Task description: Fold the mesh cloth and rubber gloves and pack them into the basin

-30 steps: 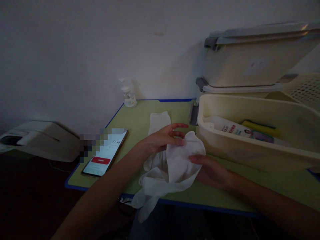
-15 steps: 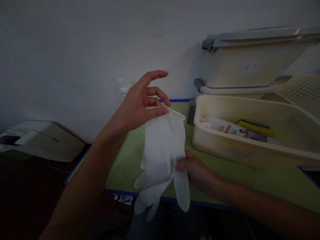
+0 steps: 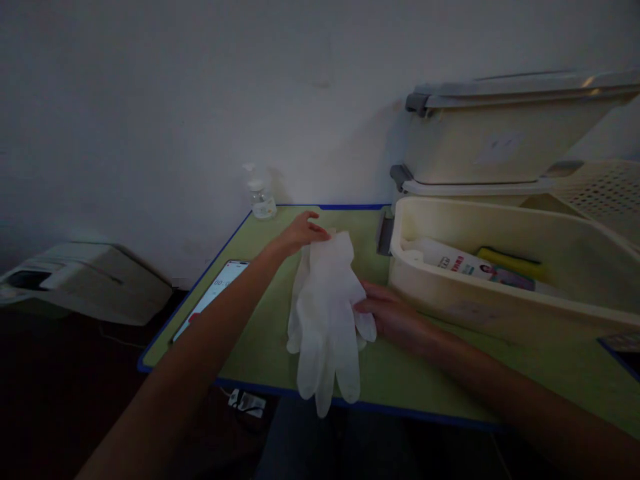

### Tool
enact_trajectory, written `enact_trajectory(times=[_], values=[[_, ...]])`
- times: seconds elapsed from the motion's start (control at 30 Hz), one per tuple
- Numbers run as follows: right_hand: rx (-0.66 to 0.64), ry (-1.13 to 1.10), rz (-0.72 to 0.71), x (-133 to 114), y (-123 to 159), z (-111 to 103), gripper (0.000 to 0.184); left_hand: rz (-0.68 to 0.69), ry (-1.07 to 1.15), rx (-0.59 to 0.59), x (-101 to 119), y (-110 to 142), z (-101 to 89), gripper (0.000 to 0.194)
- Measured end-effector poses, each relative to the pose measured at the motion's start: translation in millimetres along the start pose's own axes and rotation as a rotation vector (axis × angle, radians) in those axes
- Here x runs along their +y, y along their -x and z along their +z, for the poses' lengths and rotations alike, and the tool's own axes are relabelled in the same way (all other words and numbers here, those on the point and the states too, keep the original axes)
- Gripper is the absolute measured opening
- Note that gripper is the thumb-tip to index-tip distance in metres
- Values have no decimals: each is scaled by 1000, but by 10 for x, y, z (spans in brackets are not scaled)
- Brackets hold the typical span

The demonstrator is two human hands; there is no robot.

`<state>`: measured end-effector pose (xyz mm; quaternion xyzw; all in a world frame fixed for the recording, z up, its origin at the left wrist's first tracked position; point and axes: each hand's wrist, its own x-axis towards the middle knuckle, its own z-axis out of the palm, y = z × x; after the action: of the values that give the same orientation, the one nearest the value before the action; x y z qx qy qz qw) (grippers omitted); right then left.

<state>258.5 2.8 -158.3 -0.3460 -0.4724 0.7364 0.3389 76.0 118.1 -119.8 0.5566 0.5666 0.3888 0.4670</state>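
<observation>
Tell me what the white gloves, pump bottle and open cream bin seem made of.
White gloves: probably thin rubber or latex, matt, judging by their limp, smooth drape.
Pump bottle: plastic or glass, smooth, the body see-through towards the top.
Cream bin: likely moulded plastic, satin, with rounded, one-piece corners.

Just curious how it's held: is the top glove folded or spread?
Spread: the top glove stretches out lengthwise, with its fingers extended, not tucked under.

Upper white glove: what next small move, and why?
Perhaps ease the upper white glove back: its finger ends overlap the near edge of the table in view, with the left hand at its cuff and right hand at its side.
</observation>
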Motion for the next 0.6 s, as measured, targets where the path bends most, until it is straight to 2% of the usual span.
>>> enact_trajectory(times=[0.1, 0.17, 0.2, 0.23, 0.3, 0.37, 0.47, 0.53, 0.6], values=[[96, -20, -1, 25, -13, -34, 74, -65, 27, 45, -295, -83, 115, 58], [101, 57, -12, 30, 7, -42, 91, -55, 31, 102, -376, -77, 137, 58], [85, 132, -29, 29, 21, -43, 89, -44, 20, 125, -385, -69, 129, 57], [59, 222, -42, 25, 34, -43, 80, -30, 4, 136, -376, -62, 110, 55], [19, 380, -56, 10, 52, -38, 49, 15, -15, 125, -322, -65, 46, 50], [0, 415, -64, -9, 49, -29, 32, 77, -11, 122, -252, -104, -29, 47], [49, 335, -85, -16, -1, -39, 38, 129, -121, 235, -216, -221, -92, 46], [99, 375, -77, 9, -48, -70, 38, 97, -242, 306, -271, -307, -83, 44], [111, 411, -66, 50, -85, -107, 37, 85, -295, 324, -368, -372, -51, 42]])
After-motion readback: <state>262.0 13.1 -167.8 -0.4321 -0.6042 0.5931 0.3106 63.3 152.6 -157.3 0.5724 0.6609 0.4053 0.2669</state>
